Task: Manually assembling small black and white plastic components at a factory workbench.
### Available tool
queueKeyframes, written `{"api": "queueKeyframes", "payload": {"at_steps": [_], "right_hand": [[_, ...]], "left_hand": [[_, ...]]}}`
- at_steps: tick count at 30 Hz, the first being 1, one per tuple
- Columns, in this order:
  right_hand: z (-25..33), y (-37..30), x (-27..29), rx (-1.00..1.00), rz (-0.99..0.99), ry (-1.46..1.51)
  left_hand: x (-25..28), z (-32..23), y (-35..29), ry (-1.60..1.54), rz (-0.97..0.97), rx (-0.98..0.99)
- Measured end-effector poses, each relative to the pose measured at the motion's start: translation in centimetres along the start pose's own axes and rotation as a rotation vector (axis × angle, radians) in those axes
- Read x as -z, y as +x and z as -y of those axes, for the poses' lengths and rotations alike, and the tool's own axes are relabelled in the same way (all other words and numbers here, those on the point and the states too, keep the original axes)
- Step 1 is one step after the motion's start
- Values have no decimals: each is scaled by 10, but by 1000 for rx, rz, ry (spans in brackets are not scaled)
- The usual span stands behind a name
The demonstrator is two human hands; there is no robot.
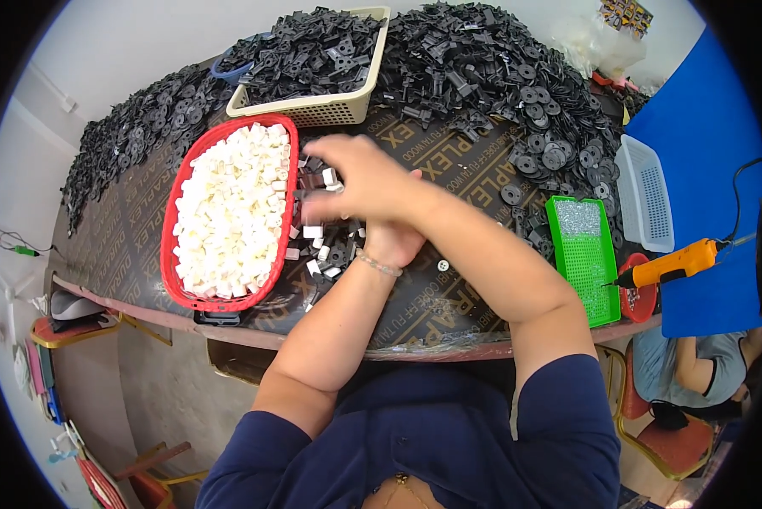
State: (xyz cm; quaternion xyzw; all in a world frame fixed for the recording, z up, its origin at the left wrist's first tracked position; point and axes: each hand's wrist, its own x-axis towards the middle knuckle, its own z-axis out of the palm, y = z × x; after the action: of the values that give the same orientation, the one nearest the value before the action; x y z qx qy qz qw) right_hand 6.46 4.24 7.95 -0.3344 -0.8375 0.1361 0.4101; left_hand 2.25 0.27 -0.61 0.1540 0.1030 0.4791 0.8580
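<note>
My right hand (357,180) crosses over my left wrist, smeared by motion, its fingers spread apart toward the red basket. Beneath and beside those fingers lie loose white block-like pieces (312,232), mixed with black plastic parts (338,253). No piece is plainly gripped in it. My left hand (395,244), with a beaded bracelet (379,264) at the wrist, lies under the right forearm. Most of its fingers are hidden, so I cannot see whether it holds anything. Left of both hands stands the red basket (170,246), heaped with small white pieces (232,208).
Behind are a cream basket (347,109) of black parts and large black heaps (474,64). To the right stand a green tray (565,254) with small metal bits, a white basket (645,195), a red dish (639,299) and an orange power screwdriver (679,261). Another person (695,373) sits at right.
</note>
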Motion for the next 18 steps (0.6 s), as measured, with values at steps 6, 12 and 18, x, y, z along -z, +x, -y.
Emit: {"api": "queueKeyframes", "payload": {"at_steps": [6,12,18], "right_hand": [[-148,-23,69,-580,-96,-738],[-146,-79,76,-558,68,-744],[-35,-83,94,-779,21,487]], "left_hand": [[-6,-6,0,36,-159,-5],[-11,-7,-2,247,-221,-161],[-16,1,-2,559,-148,-215]]}}
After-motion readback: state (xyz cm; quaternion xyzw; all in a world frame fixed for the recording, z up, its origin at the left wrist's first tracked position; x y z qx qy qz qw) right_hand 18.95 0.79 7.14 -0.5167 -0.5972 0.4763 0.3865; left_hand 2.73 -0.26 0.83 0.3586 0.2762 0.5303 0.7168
